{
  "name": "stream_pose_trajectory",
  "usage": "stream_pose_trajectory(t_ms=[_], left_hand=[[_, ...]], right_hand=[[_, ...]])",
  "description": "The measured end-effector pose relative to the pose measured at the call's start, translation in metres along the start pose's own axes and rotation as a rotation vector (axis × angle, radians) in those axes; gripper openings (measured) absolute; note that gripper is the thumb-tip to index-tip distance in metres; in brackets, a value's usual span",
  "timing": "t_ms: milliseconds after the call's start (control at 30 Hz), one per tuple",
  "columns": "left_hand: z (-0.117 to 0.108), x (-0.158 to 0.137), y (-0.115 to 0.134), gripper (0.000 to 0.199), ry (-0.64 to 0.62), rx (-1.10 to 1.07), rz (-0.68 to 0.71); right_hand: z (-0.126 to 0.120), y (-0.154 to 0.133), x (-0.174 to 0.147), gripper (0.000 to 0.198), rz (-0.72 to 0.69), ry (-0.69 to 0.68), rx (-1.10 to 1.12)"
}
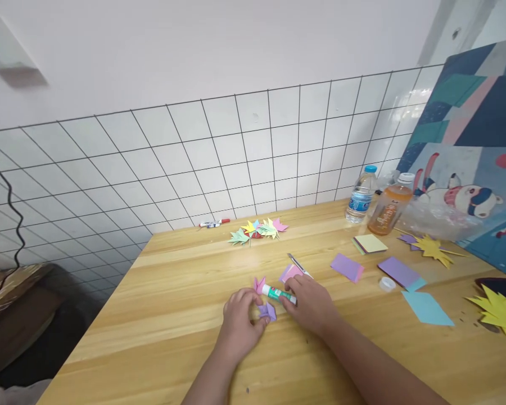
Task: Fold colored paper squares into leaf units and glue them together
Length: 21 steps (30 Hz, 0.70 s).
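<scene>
My left hand (pixel 241 319) pinches a small folded purple paper piece (pixel 268 312) against the table. In my right hand (pixel 311 301) is a green-and-white glue stick (pixel 275 293), lying almost level with its white end pointing left. That end meets or overlaps a pink folded paper piece (pixel 259 284) just beyond my left fingers; whether they touch I cannot tell. Partly under my right fingers lie pink and purple paper squares (pixel 290 273), with a slim craft knife (pixel 297 263) beside them.
Folded paper leaves (pixel 259 230) and markers (pixel 214 223) lie near the tiled wall. To the right are purple sheets (pixel 400 273), a blue sheet (pixel 428 307), a white cap (pixel 387 283), yellow paper stars (pixel 500 308), a water bottle (pixel 361 196), an orange drink bottle (pixel 390 207) and a printed board (pixel 480 152).
</scene>
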State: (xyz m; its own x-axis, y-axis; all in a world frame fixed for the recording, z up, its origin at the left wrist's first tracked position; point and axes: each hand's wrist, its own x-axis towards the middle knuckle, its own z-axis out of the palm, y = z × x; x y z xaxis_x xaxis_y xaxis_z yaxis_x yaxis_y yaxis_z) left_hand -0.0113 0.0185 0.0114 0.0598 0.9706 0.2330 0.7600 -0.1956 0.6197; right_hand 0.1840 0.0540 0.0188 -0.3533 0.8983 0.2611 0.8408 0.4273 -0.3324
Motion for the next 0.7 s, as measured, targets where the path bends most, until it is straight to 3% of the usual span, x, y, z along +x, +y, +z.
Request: stream_pose_trajectory(t_ms=[167,433,533,633,700], left_hand=[[0.004,0.004,-0.006,0.011,0.007,-0.199,-0.094],[0.002,0.011,-0.012,0.015,0.004,-0.673,-0.221],[-0.004,0.012,-0.011,0.019,0.132,-0.950,-0.306],[-0.010,0.014,-0.011,0.022,0.207,-1.388,-0.430],[-0.012,0.016,-0.012,0.022,0.201,-1.605,-0.511]], right_hand=[[0.000,0.001,0.005,0.018,-0.006,-0.056,0.019],[-0.004,0.013,0.013,0.018,0.220,0.110,0.025],[-0.005,0.004,0.012,0.022,0.036,0.155,0.038],[0.004,-0.013,0.008,0.036,-0.270,0.037,0.061],[0.012,-0.022,0.006,0.040,-0.352,-0.031,0.042]])
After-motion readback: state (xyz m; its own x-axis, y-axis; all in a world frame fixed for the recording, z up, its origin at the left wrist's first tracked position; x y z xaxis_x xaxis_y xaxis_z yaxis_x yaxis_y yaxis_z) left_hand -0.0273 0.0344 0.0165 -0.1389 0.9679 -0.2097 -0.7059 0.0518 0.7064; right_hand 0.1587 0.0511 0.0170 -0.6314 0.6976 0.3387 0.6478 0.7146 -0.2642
